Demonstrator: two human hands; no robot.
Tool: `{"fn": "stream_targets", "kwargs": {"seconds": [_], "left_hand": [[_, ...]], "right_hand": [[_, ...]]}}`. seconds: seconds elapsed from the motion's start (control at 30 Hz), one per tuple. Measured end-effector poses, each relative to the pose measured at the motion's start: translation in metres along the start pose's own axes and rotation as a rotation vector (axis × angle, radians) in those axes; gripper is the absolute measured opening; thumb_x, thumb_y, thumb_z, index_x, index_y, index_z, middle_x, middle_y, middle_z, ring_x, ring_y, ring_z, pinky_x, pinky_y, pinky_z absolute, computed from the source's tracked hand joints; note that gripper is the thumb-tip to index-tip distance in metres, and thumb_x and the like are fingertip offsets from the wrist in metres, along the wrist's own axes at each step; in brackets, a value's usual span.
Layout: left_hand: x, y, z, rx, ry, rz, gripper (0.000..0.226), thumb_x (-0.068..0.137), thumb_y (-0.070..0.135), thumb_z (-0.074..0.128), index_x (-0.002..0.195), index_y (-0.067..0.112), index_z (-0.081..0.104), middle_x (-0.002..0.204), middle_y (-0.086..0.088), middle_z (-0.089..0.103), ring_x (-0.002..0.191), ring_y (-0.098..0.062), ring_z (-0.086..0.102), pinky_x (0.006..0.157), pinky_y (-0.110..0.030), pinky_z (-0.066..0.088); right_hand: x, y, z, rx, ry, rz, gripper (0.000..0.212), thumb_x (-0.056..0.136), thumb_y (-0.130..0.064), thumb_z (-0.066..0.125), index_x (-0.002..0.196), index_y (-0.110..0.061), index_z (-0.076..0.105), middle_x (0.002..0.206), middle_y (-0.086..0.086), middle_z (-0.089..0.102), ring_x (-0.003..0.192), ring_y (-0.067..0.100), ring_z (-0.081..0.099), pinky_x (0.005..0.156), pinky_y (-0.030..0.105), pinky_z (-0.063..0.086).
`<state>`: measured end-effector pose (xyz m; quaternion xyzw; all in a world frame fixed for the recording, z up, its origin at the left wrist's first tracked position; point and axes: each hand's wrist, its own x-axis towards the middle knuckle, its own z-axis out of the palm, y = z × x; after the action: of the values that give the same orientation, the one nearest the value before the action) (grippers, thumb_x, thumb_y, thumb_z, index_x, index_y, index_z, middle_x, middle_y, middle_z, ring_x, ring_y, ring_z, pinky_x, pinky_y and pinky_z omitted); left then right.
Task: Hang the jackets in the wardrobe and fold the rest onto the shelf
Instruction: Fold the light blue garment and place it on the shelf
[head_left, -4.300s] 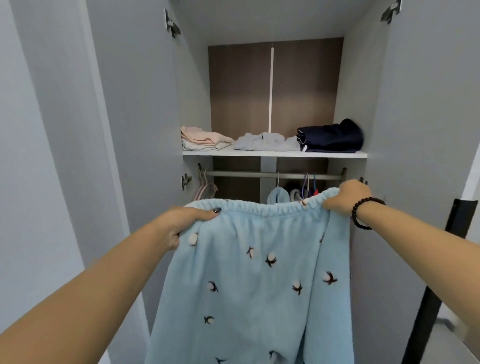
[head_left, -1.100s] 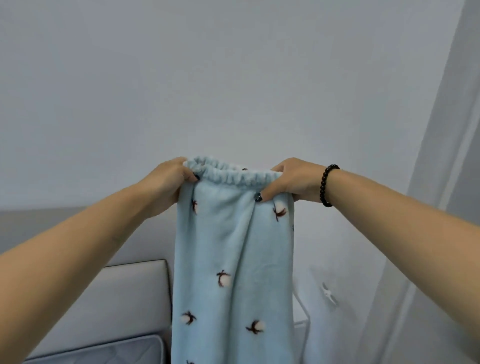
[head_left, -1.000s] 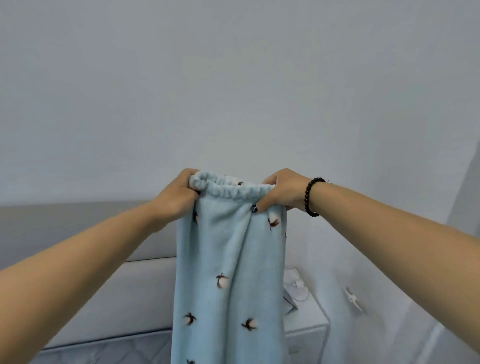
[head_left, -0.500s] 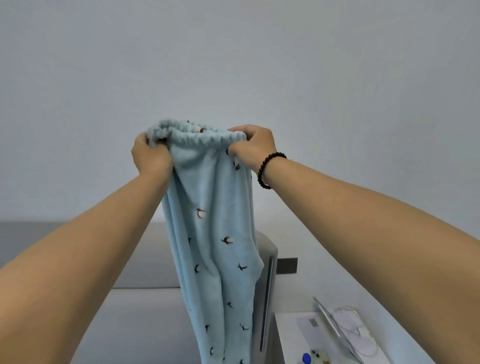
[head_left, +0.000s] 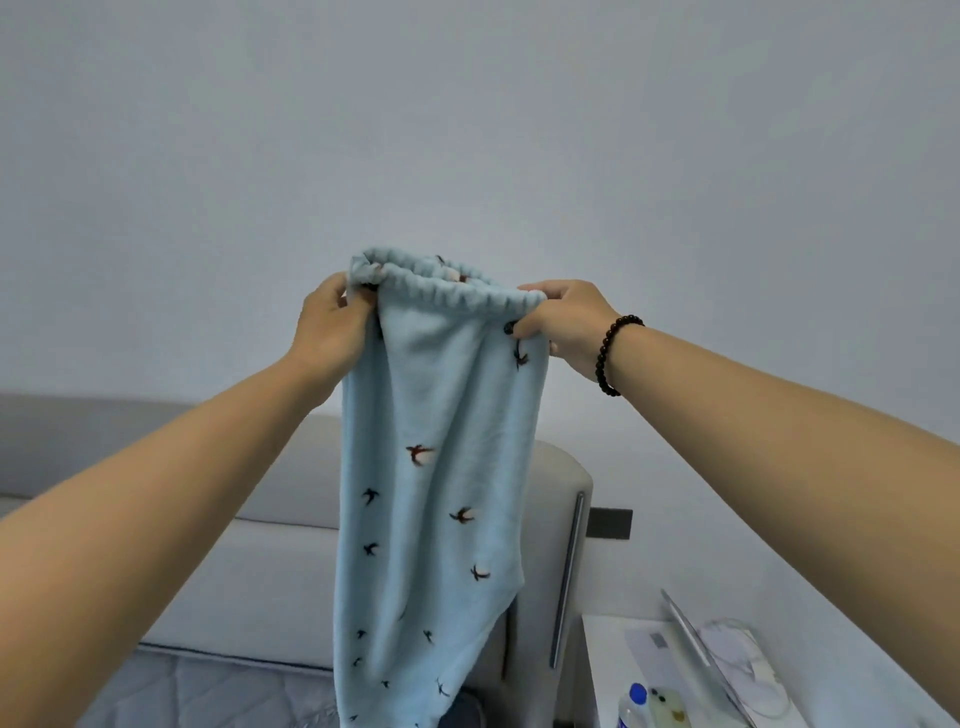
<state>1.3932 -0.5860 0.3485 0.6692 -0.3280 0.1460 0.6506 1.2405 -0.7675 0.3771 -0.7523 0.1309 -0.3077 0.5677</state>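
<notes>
Light blue fleece trousers (head_left: 436, 467) with small dark flower prints hang lengthwise in front of me, folded in half along the legs. My left hand (head_left: 332, 332) grips the left end of the elastic waistband. My right hand (head_left: 563, 322), with a black bead bracelet on its wrist, grips the right end. Both arms are stretched forward at chest height. The trouser legs drop below the bottom edge of the view. The wardrobe is out of view.
A grey padded bed headboard (head_left: 280, 561) stands behind the trousers, with a quilted mattress (head_left: 197, 691) at the lower left. A white bedside table (head_left: 691, 675) at the lower right holds a small bottle (head_left: 631, 704), papers and a cable. A plain wall fills the upper view.
I have turned away from the wardrobe toward the bed. The trousers went from spread wide to folded in half lengthwise, my hands much closer together; in the last half second they shifted right and lower.
</notes>
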Motion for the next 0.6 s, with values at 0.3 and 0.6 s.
{"fn": "stream_targets", "kwargs": {"seconds": [0.3,0.6], "left_hand": [[-0.201,0.015,-0.063,0.154,-0.153,-0.126,0.026,0.103,0.023,0.041,0.103,0.004,0.059,0.096,-0.008,0.065,0.082,-0.014,0.056,0.073,-0.027,0.05],[-0.415,0.029,-0.136,0.028,-0.334,-0.397,0.017,0.099,0.03,0.052,0.102,0.029,0.068,0.104,0.01,0.073,0.1,-0.004,0.066,0.083,-0.02,0.051]], "right_hand": [[-0.171,0.055,0.01,0.03,-0.203,0.213,0.045,0.074,0.02,0.057,0.104,-0.011,0.069,0.11,0.012,0.069,0.101,0.024,0.066,0.079,0.036,0.057],[-0.367,0.113,0.026,-0.099,-0.396,0.301,0.047,0.065,0.016,0.065,0.095,-0.019,0.072,0.087,-0.002,0.073,0.081,0.011,0.065,0.059,0.019,0.051]]}}
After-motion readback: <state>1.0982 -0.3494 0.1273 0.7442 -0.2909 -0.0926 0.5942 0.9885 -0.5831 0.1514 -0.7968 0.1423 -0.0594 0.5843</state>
